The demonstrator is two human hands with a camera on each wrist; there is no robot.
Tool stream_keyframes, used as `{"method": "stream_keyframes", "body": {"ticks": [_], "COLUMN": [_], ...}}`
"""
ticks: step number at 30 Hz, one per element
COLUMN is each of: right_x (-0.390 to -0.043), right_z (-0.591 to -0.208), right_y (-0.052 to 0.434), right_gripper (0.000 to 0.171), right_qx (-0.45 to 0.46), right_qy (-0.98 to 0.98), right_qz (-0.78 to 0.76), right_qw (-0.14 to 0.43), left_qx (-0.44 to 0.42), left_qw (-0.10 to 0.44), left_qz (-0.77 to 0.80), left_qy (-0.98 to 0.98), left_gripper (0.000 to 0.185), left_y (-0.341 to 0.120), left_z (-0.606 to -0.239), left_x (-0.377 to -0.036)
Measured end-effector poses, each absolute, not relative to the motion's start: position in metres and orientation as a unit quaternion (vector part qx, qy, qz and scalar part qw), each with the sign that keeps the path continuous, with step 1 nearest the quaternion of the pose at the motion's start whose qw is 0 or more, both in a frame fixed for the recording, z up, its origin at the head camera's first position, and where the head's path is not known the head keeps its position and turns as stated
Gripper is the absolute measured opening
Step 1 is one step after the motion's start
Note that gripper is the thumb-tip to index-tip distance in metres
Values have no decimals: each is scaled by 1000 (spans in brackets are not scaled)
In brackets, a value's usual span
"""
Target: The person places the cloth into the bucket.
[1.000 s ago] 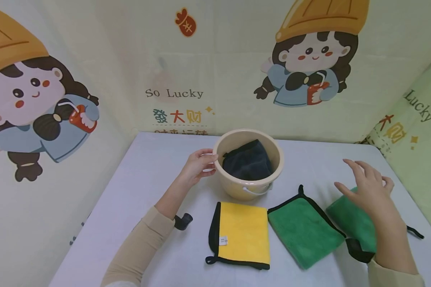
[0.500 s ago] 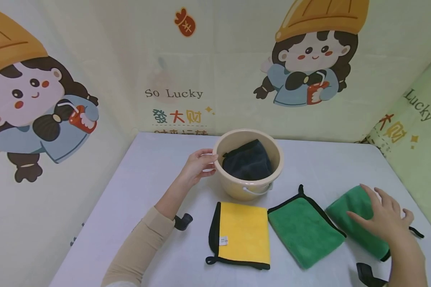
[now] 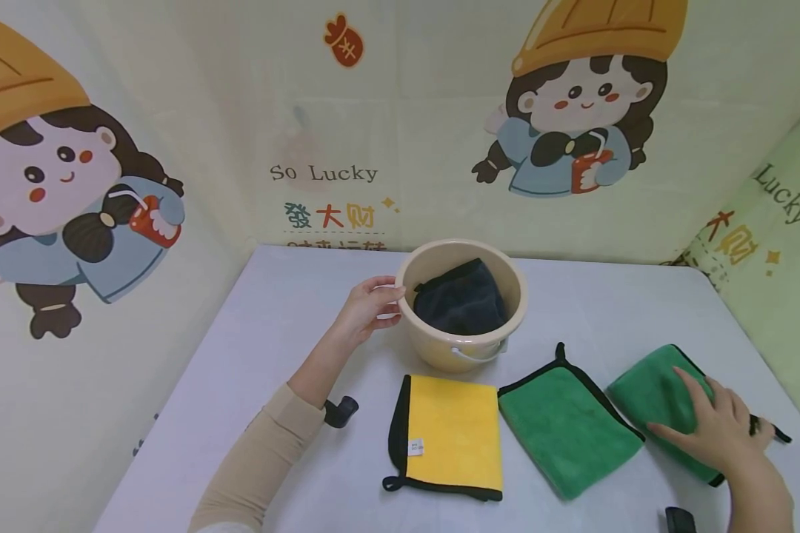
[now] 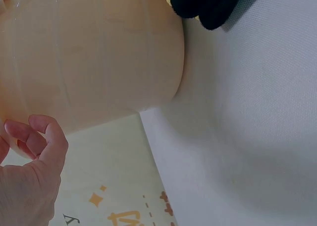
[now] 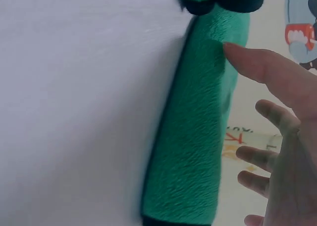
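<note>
Right hand (image 3: 716, 433) flat on folded green cloth (image 3: 660, 396) at bench (image 3: 273, 333) right edge — fingers straight, no pinch. Cloth looks soft, light, floppy — best pinched at black-trimmed edge. Left hand (image 3: 368, 307) curled on bucket (image 3: 440, 348) rim.

A pale grey-white bench (image 3: 273, 326) fills the lower part of the head view, its cover smooth and evenly lit. Cream printed walls (image 3: 440, 133) close it in on three sides. They carry cartoon girls (image 3: 576, 126) in yellow hats holding red cups, the words "So Lucky" (image 3: 323, 174), and coloured Chinese characters. The right-hand wall (image 3: 780, 289) looks greenish.
</note>
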State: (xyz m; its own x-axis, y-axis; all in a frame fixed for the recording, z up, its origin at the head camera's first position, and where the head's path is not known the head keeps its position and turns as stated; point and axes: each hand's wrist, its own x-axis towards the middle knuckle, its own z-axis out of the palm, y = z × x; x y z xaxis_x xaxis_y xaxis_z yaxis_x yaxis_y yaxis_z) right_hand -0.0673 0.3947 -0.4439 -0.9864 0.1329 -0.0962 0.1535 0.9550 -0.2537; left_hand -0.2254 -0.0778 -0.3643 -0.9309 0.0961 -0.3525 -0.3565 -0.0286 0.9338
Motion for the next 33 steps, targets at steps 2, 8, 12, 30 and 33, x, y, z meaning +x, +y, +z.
{"method": "stream_keyframes", "body": {"ticks": [2, 8, 12, 30, 33], "right_x": [-65, -63, -65, -71, -74], "right_z": [-447, -455, -458, -456, -460], "right_y": [397, 402, 406, 408, 412], "right_gripper": [109, 108, 110, 91, 87], "right_qx": [78, 93, 93, 79, 75], "right_qy": [987, 984, 982, 978, 979], "right_qz": [-134, -139, -148, -158, -149], "right_qw": [46, 58, 75, 110, 113], "left_qx": [-96, -96, -96, -100, -101], "left_qw": [158, 156, 158, 161, 159], "left_qz": [711, 710, 710, 712, 711], "left_qy": [679, 680, 679, 676, 677], "left_gripper": [36, 37, 37, 37, 37], "left_y": [-78, -77, -77, -77, -77], "left_z": [-365, -365, -366, -364, -365], "left_x": [-226, -226, -226, -226, -226]}}
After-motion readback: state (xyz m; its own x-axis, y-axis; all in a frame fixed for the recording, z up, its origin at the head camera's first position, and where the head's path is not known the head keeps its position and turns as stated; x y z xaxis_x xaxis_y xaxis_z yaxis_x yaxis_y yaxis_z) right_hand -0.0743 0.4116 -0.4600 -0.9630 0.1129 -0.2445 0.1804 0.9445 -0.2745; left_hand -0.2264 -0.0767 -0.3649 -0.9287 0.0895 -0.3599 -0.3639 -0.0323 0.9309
